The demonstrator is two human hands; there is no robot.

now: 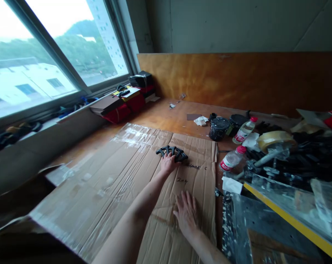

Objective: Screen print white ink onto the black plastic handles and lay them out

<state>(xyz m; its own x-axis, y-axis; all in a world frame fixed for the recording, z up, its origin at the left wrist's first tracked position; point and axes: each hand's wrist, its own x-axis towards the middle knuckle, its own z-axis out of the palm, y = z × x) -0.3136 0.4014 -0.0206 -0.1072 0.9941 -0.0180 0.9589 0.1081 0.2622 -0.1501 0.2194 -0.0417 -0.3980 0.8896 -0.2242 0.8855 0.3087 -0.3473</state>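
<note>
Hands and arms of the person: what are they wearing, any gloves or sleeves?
Nothing shows: the left hand and right hand are gloveless, and both forearms are uncovered to the picture's edge, with no sleeve, watch or bracelet in view.

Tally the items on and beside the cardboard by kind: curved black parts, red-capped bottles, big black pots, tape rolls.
Curved black parts: 1
Red-capped bottles: 2
Big black pots: 2
Tape rolls: 1
Total: 6
</note>
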